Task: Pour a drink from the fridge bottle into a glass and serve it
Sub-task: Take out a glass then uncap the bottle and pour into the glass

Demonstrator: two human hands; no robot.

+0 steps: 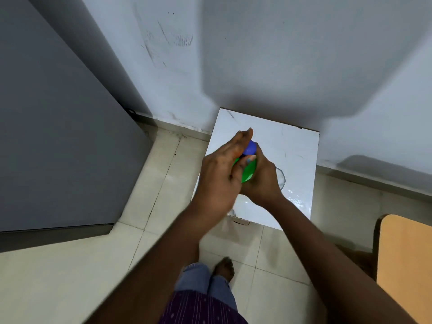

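Observation:
A green bottle point(248, 172) with a blue cap point(250, 148) is held above a small white table point(297, 146). My right hand point(263, 181) wraps the bottle's body from the right. My left hand point(222, 169) lies over the bottle's left side, its fingers reaching up against the cap. Most of the bottle is hidden between the two hands. A clear glass point(281, 180) stands on the table just right of my right hand, only its rim showing.
A grey fridge point(58, 136) fills the left side, its door closed. The white wall point(257, 54) rises behind the table. An orange tabletop edge point(404, 265) sits at the lower right. My foot point(225, 268) stands on the tiled floor below.

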